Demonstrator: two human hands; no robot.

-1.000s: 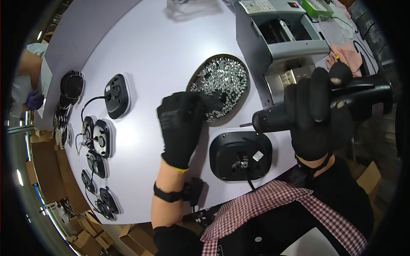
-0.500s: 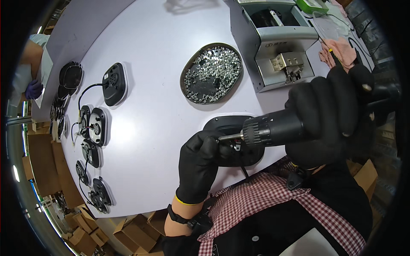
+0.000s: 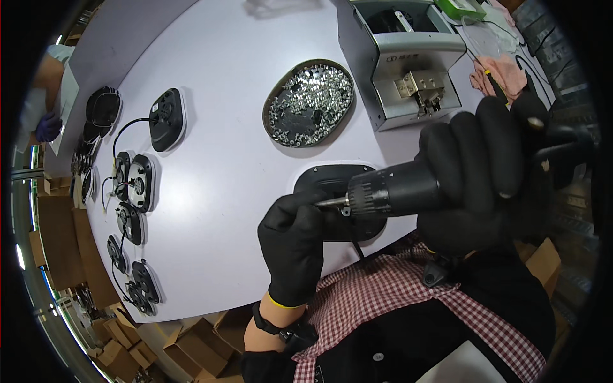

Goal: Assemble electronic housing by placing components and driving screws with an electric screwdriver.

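My right hand [image 3: 479, 172], in a black glove, is wrapped around a black electric screwdriver [image 3: 402, 190] held level and pointing left. Its metal bit [image 3: 331, 202] ends at the pinched fingertips of my left hand [image 3: 290, 246], also black-gloved. Whatever those fingers hold at the bit's tip is hidden. Beneath the tool lies a black rounded plastic housing [image 3: 329, 175] with a dark cable [image 3: 357, 247] running toward me; my hands and the screwdriver cover much of it. Beyond it stands an oval dark tray [image 3: 267, 118] of loose silver screws [image 3: 322, 89].
A grey metal machine [image 3: 418, 54] stands at the far right, with a pink cloth [image 3: 501, 73] beside it. Several black housings with cables [image 3: 167, 121] line the table's left side. At far left is another person's purple-gloved hand [image 3: 48, 127]. Cardboard boxes [image 3: 201, 348] sit below the table edge.
The view has shifted slightly, so the table and its things sit a little higher and further left. My hands keep the same hold, with the bit still at my left fingertips.
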